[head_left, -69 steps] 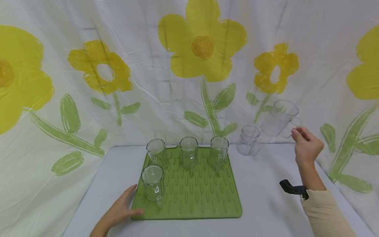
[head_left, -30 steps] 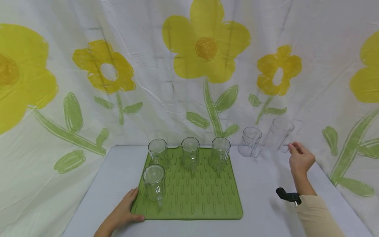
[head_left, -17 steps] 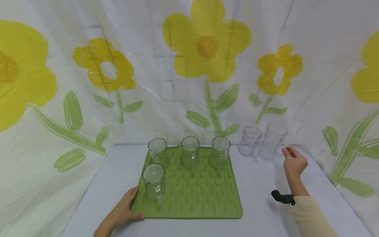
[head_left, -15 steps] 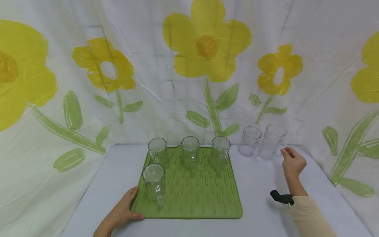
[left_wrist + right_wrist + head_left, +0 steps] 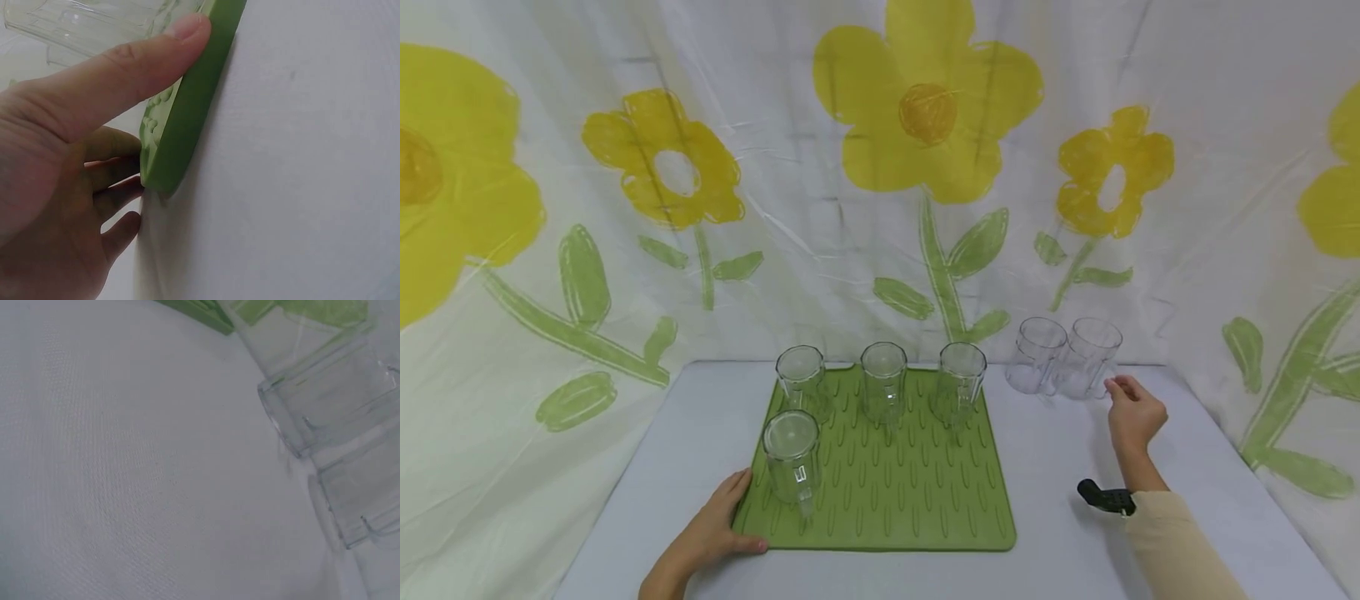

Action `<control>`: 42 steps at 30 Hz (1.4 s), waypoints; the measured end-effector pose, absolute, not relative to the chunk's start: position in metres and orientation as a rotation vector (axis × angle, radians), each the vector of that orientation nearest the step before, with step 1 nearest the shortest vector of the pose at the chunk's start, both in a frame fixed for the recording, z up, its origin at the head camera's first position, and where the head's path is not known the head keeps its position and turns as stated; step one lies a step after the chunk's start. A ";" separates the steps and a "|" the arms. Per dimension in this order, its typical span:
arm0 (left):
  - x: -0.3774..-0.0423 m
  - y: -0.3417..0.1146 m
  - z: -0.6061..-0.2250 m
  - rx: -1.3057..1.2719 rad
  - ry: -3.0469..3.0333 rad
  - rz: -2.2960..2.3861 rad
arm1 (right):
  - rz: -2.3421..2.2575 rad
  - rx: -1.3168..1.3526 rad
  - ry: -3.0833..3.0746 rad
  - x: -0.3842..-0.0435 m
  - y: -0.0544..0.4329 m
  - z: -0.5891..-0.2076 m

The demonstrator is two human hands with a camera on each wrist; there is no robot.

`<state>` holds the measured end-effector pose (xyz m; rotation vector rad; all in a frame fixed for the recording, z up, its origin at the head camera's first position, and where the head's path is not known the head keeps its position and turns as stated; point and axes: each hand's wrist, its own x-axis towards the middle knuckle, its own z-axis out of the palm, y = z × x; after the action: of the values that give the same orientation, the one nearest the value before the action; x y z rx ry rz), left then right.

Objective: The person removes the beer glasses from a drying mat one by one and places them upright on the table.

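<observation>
Mug (image 5: 1084, 365) lowered; right hand (image 5: 1137, 414) pinches handle (image 5: 1101, 392), spread left hand (image 5: 713, 523) touches mat (image 5: 910, 500).

Head view: dim, flat light, mostly sharp; soft shadow beside right sleeve (image 5: 1180, 542), small glints on front mug (image 5: 792, 462). Wrist views greyer; right one hazy, soft.
</observation>
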<state>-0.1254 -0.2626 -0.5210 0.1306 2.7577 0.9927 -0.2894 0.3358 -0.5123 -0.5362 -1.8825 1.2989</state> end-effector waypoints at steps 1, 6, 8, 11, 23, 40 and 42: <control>-0.125 -0.263 -0.521 0.133 2.759 0.994 | 1.302 -0.543 -1.890 -0.289 0.336 -0.513; -0.125 -0.263 -0.520 0.139 2.760 1.007 | 1.333 -0.552 -1.880 -0.291 0.334 -0.517; -0.125 -0.263 -0.520 0.137 2.759 1.011 | 1.337 -0.544 -1.870 -0.291 0.333 -0.518; -0.125 -0.263 -0.521 0.133 2.757 1.018 | 1.338 -0.539 -1.853 -0.291 0.332 -0.519; -0.125 -0.262 -0.519 0.113 2.731 1.034 | 1.358 -0.546 -1.844 -0.289 0.332 -0.522; -0.124 -0.261 -0.520 0.113 2.767 1.020 | 1.280 -0.602 -2.142 -0.263 0.333 -0.515; -0.124 -0.261 -0.520 0.115 2.772 1.022 | 1.299 -0.599 -2.144 -0.259 0.331 -0.514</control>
<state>-0.1241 -0.2606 -0.5204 0.1150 2.7720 1.0225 -0.2590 0.3308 -0.5135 -0.5987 -2.1444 1.2986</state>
